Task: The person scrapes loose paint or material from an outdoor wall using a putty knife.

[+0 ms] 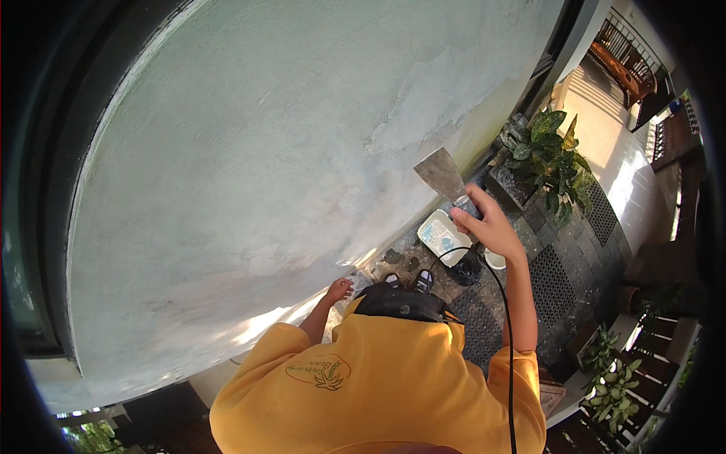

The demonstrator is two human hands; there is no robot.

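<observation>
My right hand (491, 227) is raised in front of the wall, its fingers wrapped round the handle of a putty knife (441, 174). The wide metal blade points up and to the left, smudged with grey. Lower down, my left hand (339, 289) is close to the wall's lower part, fingers curled, with nothing visible in it. The wall (249, 151) is pale grey-green, with whitish patches and rough spots. Behind the putty knife, a white tray (432, 240) with pale blue-white smears sits on the ground.
A black cable (508, 325) runs past my right forearm. Beside the tray lie a dark bag (465, 269) and a white round container (494, 259). A leafy potted plant (556, 159) grows by the wall; perforated mats (552, 280) cover dark paving. A wooden bench (624, 72) stands far right.
</observation>
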